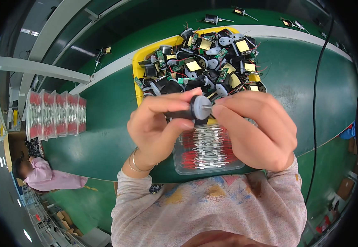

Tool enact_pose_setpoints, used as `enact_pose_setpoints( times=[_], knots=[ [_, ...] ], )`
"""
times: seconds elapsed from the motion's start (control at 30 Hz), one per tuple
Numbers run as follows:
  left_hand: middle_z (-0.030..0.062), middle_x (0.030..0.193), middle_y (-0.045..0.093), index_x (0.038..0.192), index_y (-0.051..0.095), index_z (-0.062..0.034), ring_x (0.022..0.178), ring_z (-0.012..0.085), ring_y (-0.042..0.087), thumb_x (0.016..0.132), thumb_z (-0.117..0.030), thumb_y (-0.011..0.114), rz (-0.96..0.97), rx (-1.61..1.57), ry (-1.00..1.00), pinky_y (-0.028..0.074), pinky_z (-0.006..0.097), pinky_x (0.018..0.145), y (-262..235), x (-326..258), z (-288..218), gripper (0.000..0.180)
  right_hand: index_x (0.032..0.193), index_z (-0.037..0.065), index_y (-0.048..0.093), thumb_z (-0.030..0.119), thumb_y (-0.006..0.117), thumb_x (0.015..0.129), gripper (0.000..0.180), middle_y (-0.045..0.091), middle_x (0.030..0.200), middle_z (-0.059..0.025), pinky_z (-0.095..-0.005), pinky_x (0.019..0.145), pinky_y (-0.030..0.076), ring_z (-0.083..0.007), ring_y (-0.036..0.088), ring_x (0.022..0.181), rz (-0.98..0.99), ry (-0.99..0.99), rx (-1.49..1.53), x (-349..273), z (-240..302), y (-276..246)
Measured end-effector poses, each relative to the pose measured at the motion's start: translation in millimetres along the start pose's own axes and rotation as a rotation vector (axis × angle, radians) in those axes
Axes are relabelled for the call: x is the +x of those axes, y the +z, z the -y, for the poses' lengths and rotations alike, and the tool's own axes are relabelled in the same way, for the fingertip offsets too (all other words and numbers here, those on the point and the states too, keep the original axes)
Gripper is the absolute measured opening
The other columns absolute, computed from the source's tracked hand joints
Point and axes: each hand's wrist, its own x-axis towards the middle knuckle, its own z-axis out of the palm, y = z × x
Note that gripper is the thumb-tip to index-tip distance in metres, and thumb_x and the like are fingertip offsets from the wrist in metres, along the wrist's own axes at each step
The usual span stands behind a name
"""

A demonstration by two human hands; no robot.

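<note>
My left hand grips a black cylindrical housing with a light grey round end cap, the cap turned toward my right. My right hand pinches a thin metallic pin at the middle of that cap; how far the pin goes in cannot be made out. Below both hands stands a clear plastic box of white-and-silver rods with red ends. Just beyond them, a yellow tray is heaped with black housings, grey caps, green circuit boards and red wires.
Stacked clear boxes of similar red-ended rods stand at the left of the green table. A black cable hangs down on the right. Finished-looking units lie beyond the white rail. A person in pink sits at far left.
</note>
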Motion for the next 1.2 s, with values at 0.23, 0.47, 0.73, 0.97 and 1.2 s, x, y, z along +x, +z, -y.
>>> enact_pose_setpoints(
  times=[0.23,0.47,0.73,0.97,1.2],
  knots=[
    [0.0145,0.084,0.066,0.08,0.061,0.0015,0.077,0.0232,0.066,0.063,0.001,0.072,0.084,0.543,0.256,0.05,0.029,0.065,-1.1,0.5,-27.1,0.02,0.077,-0.007,0.061,0.008,0.059,0.049,0.032,0.06,0.074,-0.0145,-0.0288,0.056,0.051,-0.0251,0.06,0.065,0.002,-0.113,-0.019,-3.0,12.1,-0.6],
    [0.0146,0.084,0.066,0.081,0.061,0.0021,0.073,0.0221,0.066,0.062,0.003,0.07,0.23,0.258,-0.123,0.05,0.025,0.062,-19.1,6.0,-27.2,0.021,0.073,-0.007,0.059,0.007,0.054,0.043,0.034,0.057,0.069,-0.0128,-0.0269,0.052,0.049,-0.0231,0.057,0.061,0.092,-0.055,0.168,-7.0,5.9,5.6],
    [0.0171,0.092,0.063,0.087,0.056,0.0022,0.083,0.0197,0.063,0.072,0.002,0.065,0.094,0.229,-0.055,0.05,0.027,0.072,-1.8,0.9,-12.0,0.018,0.08,-0.003,0.062,0.0,0.062,0.059,0.022,0.06,0.072,-0.0121,-0.0272,0.058,0.049,-0.0202,0.059,0.061,0.156,0.195,0.211,-0.5,-4.9,1.9],
    [0.0132,0.103,0.054,0.091,0.051,0.0006,0.096,0.0151,0.054,0.081,-0.001,0.058,-0.037,-0.29,-0.347,0.044,0.029,0.086,-6.8,12.8,6.9,0.012,0.089,-0.002,0.062,0.003,0.066,0.075,0.016,0.063,0.076,-0.0045,-0.0241,0.065,0.05,-0.0123,0.06,0.069,-0.135,0.774,0.768,20.2,-16.6,16.9],
    [0.0121,0.101,0.055,0.09,0.051,-0.0002,0.093,0.0143,0.054,0.08,0.0,0.059,-0.096,-0.316,-0.381,0.044,0.029,0.085,-7.3,10.8,3.1,0.013,0.083,-0.002,0.062,0.005,0.065,0.077,0.01,0.062,0.073,-0.0053,-0.0198,0.059,0.048,-0.0086,0.058,0.066,-0.112,0.845,0.922,13.0,-27.5,32.7]
  ],
)
